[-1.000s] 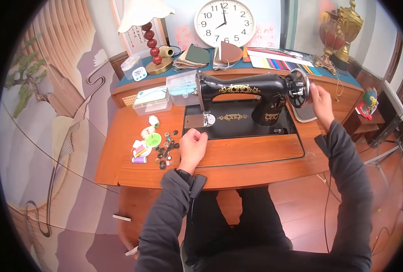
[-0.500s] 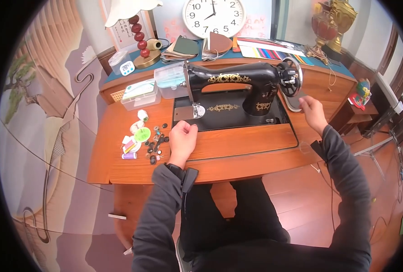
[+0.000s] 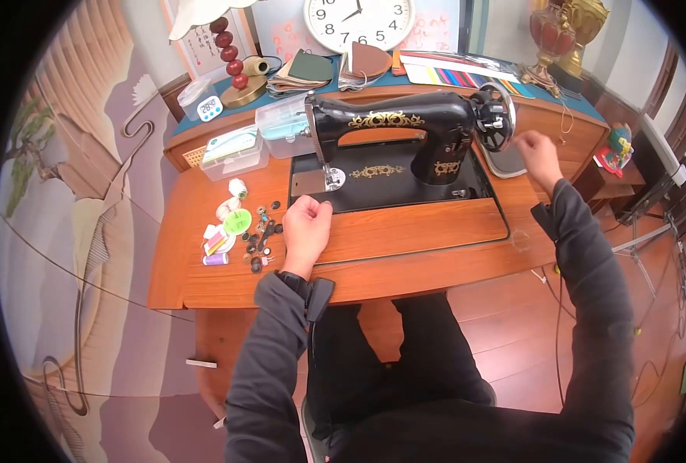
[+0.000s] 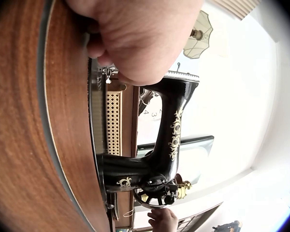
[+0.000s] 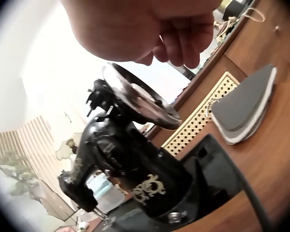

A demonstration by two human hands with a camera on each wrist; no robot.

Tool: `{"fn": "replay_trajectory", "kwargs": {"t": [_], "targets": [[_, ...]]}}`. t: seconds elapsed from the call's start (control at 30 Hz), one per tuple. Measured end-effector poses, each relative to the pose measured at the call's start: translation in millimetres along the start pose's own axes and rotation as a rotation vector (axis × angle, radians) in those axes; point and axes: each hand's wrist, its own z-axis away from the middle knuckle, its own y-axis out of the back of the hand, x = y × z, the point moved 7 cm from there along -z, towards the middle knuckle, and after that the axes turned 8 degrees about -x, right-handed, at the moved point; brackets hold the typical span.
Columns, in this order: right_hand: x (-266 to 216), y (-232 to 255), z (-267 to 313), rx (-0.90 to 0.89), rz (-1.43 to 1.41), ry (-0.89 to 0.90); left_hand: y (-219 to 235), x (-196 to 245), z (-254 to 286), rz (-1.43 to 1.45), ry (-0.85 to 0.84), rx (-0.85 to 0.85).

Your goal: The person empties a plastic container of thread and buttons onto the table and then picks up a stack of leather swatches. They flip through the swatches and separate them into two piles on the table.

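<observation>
A black sewing machine [image 3: 389, 119] with gold decoration stands on the wooden table. My left hand [image 3: 307, 231] rests on the table in front of the needle plate [image 3: 334, 180], its fingers loosely bent, and I see nothing in it. In the left wrist view the heel of that hand [image 4: 135, 38] covers most of its fingers. Beside the handwheel [image 3: 499, 117], at the machine's right end, is my right hand [image 3: 540, 158]. Its fingers are loosely bent at the wheel's rim. From the right wrist, the fingertips [image 5: 189, 58] show just outside the wheel, with nothing in them.
Spools [image 3: 215, 260], several dark buttons [image 3: 256, 264] and a green disc [image 3: 238, 222] lie left of my left hand. Clear plastic boxes [image 3: 235, 163] stand behind them. A grey swatch booklet [image 5: 246, 99] lies behind the handwheel. Fabric swatches [image 3: 310, 68], a lamp [image 3: 239, 80] and a clock [image 3: 357, 19] line the back.
My right hand dropped away from the handwheel's side, then rose again toward its rim. The left hand stays in place on the table. The head view has shifted slightly.
</observation>
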Motion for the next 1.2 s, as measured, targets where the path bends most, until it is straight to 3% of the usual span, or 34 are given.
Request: {"fn": "replay_trajectory", "kwargs": {"t": [0.13,0.2,0.3,0.43,0.73,0.8,0.97,1.2], "targets": [[15.3,-32.4,10.4,-0.05,0.194,0.037,-2.2,-5.1,-1.9,0.028,0.013,-0.017],[7.9,-47.4,14.7,-0.235,0.224,-0.024,-3.0,-5.7,-1.7,0.03,0.013,-0.021],[-9.2,-49.0,18.0,-0.178,0.432,0.116,-1.9,-8.0,-2.4,0.028,0.008,-0.018],[-10.2,-50.5,13.5,-0.268,0.453,0.117,-3.2,-8.4,-3.2,0.058,-0.017,-0.022],[18.9,-43.8,1.2,-0.062,0.356,0.105,-1.8,0.5,-0.5,0.048,-0.024,-0.015],[21.9,-16.2,-0.8,0.259,0.149,0.053,-3.0,0.9,-0.8,0.062,-0.016,-0.021],[5.2,52.3,5.3,0.506,0.001,0.156,-1.1,-0.4,-1.1,0.038,-0.026,-0.004],[-7.7,85.1,31.9,0.358,-0.025,0.209,-1.3,5.0,0.4,0.087,-0.009,-0.034]]}}
